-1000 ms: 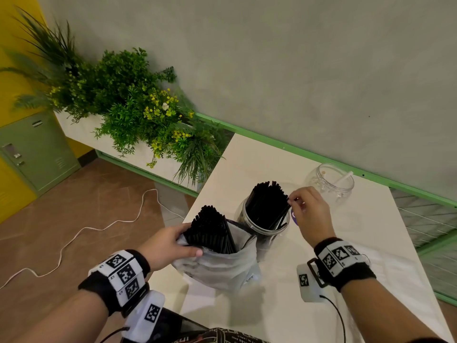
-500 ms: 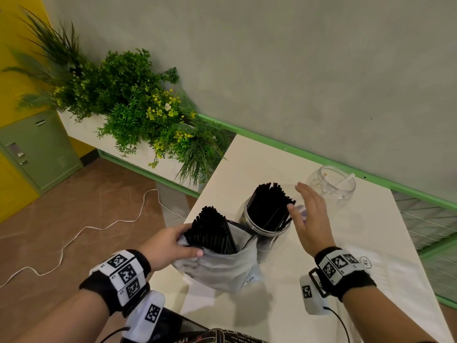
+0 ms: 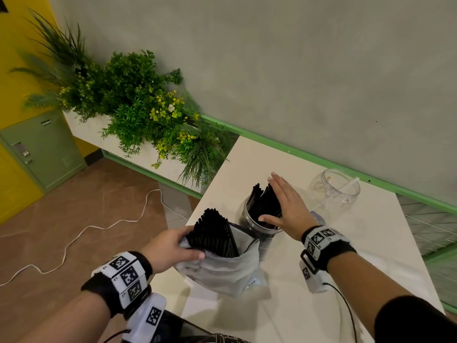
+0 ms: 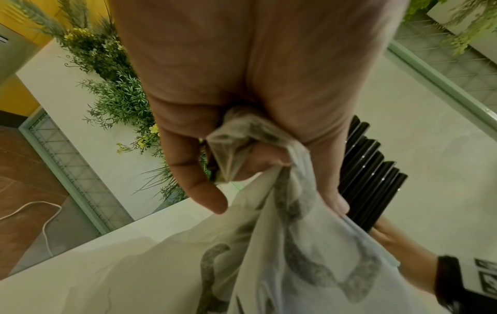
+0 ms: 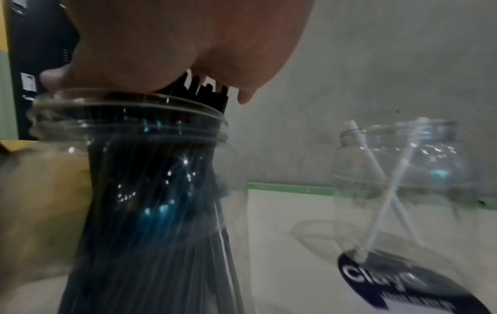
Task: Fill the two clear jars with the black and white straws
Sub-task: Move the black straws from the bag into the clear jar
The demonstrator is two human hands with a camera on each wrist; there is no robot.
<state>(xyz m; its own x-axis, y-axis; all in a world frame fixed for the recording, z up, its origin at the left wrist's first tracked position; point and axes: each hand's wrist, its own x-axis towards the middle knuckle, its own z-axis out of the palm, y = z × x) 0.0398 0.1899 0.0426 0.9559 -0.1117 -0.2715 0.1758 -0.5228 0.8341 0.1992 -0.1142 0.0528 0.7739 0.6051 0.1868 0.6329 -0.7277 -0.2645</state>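
Observation:
On the white table point(image 3: 371, 243) the near clear jar point(image 3: 257, 227) is packed with black straws point(image 3: 262, 201). My right hand point(image 3: 284, 204) lies flat on their tops, fingers straight; the right wrist view has the palm point(image 5: 182, 42) pressing the straw ends above the jar's rim point(image 5: 129, 106). The far clear jar point(image 3: 338, 189) holds two white straws point(image 5: 387, 191). My left hand point(image 3: 170, 248) grips the rim of a translucent plastic bag point(image 3: 222, 271) with a bundle of black straws point(image 3: 212, 233) standing in it. The left wrist view shows fingers point(image 4: 258, 161) curled round bunched bag film point(image 4: 296, 255).
A dark purple label point(image 5: 403, 282) lies on the table between the jars. Left of the table's edge stands a white planter with green plants point(image 3: 138, 115). A white cable point(image 3: 99, 226) runs over the brown floor by a green locker point(image 3: 42, 149). The grey wall backs the table.
My right hand has let go of the straws it pinched, opened, and moved left onto the top of the black straws in the near jar. The left hand and bag have stayed put.

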